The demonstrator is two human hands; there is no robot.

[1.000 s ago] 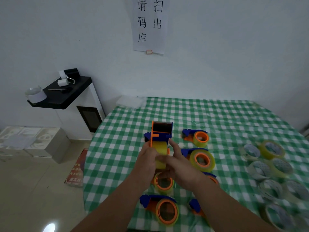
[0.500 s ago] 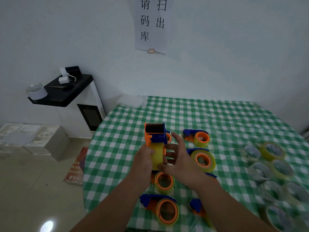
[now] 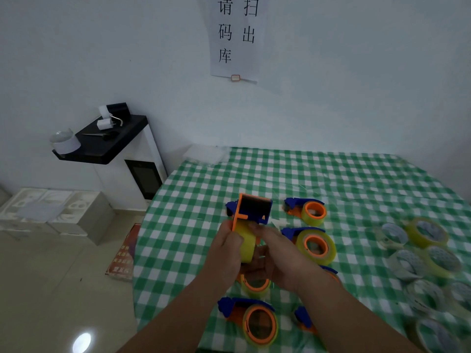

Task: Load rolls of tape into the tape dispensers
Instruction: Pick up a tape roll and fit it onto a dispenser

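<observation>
Up off the tabletop (image 3: 331, 179), near its left edge, sits the tape dispenser (image 3: 251, 210), orange and blue, held in mid-air with a yellow roll of tape (image 3: 246, 244) seated in it. The left hand (image 3: 225, 253) is wrapped around the left side, fingers curled over the roll and the orange frame. The right hand (image 3: 276, 256) cups it from the right and underneath, one fingertip pressing on the top of the roll just below the blue part. Both are clamped on the same piece.

Just right of the hands, two loaded dispensers lie on the green checked cloth: the far one (image 3: 307, 210) and a fatter one (image 3: 312, 244) nearer in, close to the right hand's knuckles. Beneath the wrists another loaded one (image 3: 254, 285) peeks out, and by the near edge lies a further one (image 3: 252, 319), with one more (image 3: 304, 319) half hidden under the right forearm.

Over by the right edge there's a cluster of loose tape rolls (image 3: 420, 253), well apart from the hands. The whole far half of the cloth is open green check. At the far left corner lies a flat white packet (image 3: 204, 154). Beyond the left edge: floor, a white cabinet with a black top (image 3: 107, 141).
</observation>
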